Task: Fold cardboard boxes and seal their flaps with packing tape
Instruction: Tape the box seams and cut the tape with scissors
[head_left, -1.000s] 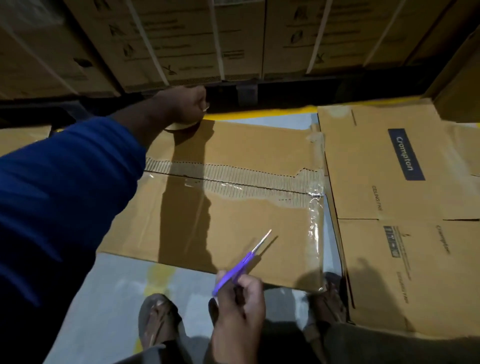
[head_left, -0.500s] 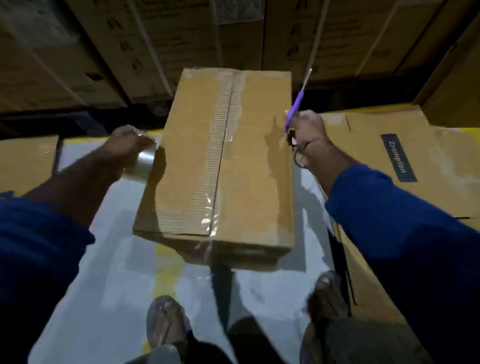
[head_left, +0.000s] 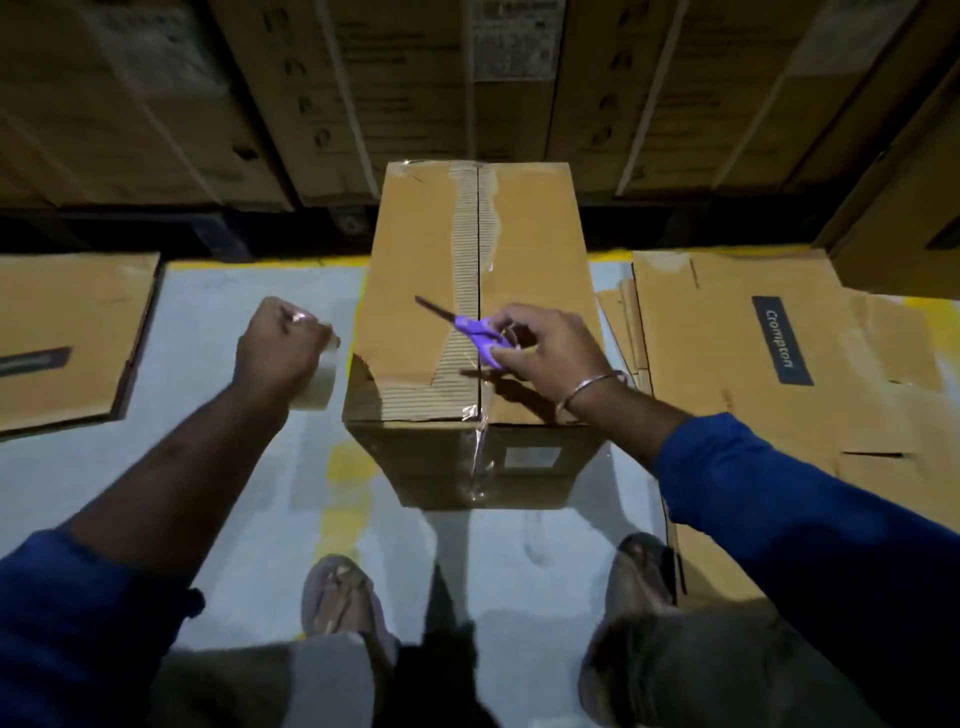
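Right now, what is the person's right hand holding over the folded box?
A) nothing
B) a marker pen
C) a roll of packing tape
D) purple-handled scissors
D: the right hand grips purple-handled scissors above the box; the tape roll is in the left hand.

Brown cardboard box (head_left: 431, 291) stood upright on floor, flaps closed, torn seam partly taped; clear tape roll (head_left: 318, 382) sat beside it.
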